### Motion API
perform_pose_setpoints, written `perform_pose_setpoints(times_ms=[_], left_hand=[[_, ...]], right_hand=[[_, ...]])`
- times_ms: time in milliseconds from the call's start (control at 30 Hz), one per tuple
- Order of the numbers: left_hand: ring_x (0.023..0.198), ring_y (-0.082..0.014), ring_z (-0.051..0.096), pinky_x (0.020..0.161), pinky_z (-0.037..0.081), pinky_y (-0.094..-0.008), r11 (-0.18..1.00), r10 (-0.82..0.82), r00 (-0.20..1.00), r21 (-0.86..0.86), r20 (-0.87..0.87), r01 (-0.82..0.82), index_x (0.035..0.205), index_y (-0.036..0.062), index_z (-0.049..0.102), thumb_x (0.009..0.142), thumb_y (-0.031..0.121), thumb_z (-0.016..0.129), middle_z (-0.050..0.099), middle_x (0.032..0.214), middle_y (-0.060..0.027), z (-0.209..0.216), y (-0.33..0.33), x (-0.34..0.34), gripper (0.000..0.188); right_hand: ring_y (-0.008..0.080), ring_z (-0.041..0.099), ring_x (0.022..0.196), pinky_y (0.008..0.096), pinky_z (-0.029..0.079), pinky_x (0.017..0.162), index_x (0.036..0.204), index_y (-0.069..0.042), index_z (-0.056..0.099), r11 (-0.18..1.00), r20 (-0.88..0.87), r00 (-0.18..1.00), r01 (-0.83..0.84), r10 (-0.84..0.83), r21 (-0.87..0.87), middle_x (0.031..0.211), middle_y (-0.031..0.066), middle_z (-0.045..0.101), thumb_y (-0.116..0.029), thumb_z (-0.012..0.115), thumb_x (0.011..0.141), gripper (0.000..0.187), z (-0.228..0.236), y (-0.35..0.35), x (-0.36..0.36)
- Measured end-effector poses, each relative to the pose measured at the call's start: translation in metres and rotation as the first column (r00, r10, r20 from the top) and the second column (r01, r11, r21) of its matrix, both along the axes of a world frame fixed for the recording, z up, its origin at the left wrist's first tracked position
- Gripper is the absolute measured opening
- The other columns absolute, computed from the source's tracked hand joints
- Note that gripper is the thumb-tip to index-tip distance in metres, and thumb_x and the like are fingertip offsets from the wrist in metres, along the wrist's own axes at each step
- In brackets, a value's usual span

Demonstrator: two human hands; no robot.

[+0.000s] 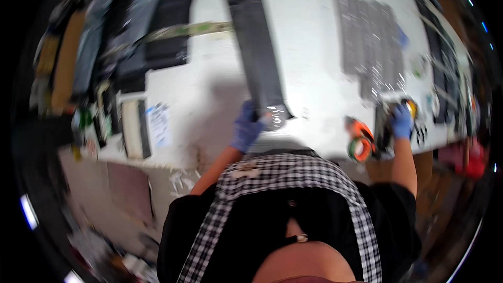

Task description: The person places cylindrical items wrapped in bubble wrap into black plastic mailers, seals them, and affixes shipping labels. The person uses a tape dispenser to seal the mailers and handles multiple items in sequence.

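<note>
A long dark grey plastic sleeve [257,47] lies lengthwise on the white table, its near end by my body. My left hand [246,128], in a blue-violet glove, grips the left side of that near end, thumb pointing toward a shiny clear plastic piece [275,117] there. Far to the right, my gloved right hand [402,121] is over a dark object [385,126] with something yellow [411,108] beside it. Blur hides the right fingers and whether they hold anything. An orange tape dispenser [360,139] stands left of the right hand.
Several slim grey wrapped packages [369,42] lie side by side at the back right. Dark plastic bags [170,15] cover the back left under a patterned strap [194,29]. A pale block [135,128] and a printed paper [158,124] sit near the left front edge.
</note>
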State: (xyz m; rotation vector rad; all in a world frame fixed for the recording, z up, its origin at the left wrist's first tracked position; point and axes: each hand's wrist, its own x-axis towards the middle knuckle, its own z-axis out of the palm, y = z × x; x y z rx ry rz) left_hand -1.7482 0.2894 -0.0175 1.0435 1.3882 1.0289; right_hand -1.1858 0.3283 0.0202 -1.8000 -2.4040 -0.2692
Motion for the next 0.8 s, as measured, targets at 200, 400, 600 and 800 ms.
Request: perform_pose_setpoints(times_ms=[200,400,600,800], left_hand=[[0.076,-0.0089,0.058,0.06,0.05,-0.0227,0.984,-0.032,0.998,-0.171,0.049,0.04,0.136,0.0031,0.039,0.09,0.014,0.064,0.06,0.099,-0.0073,0.019,0.009,-0.002,0.054],[0.085,-0.0205,0.06,0.074,0.052,-0.0319,0.852,0.146,0.762,0.472,-0.632,0.228,0.131,0.0084,0.05,0.085,0.011,0.066,0.057,0.113,-0.012,0.04,0.015,-0.002,0.049],[0.093,-0.0278,0.061,0.08,0.051,-0.0363,0.727,0.208,0.56,0.51,-0.802,0.46,0.098,0.0093,0.068,0.077,0.011,0.069,0.064,0.103,-0.0082,0.051,0.035,-0.009,0.021],[0.081,-0.0261,0.062,0.073,0.051,-0.0345,0.726,0.209,0.617,0.543,-0.758,0.422,0.081,0.0079,0.066,0.072,0.006,0.074,0.065,0.086,-0.0068,0.07,0.04,0.001,0.012]], right_hand=[[0.0308,0.058,0.085,0.0402,0.048,0.076,0.085,-0.012,0.067,0.987,-0.169,0.978,0.139,-0.124,0.085,0.086,0.009,0.061,-0.011,0.07,0.074,0.012,0.004,-0.019,0.002],[0.027,0.06,0.08,0.0366,0.049,0.073,0.089,-0.008,0.068,0.937,-0.675,0.734,0.282,-0.071,0.208,0.083,0.0101,0.063,-0.011,0.074,0.076,0.014,0.041,-0.033,-0.104],[0.0259,0.067,0.082,0.0324,0.054,0.069,0.096,-0.01,0.063,0.925,-0.815,0.473,-0.329,0.335,0.189,0.1,0.0099,0.067,-0.004,0.07,0.074,0.024,0.03,-0.047,-0.289],[0.0271,0.067,0.088,0.0346,0.055,0.069,0.099,-0.01,0.063,0.884,-0.703,0.555,-0.401,0.444,0.241,0.103,0.0114,0.068,-0.005,0.069,0.075,0.025,-0.002,-0.031,-0.365]])
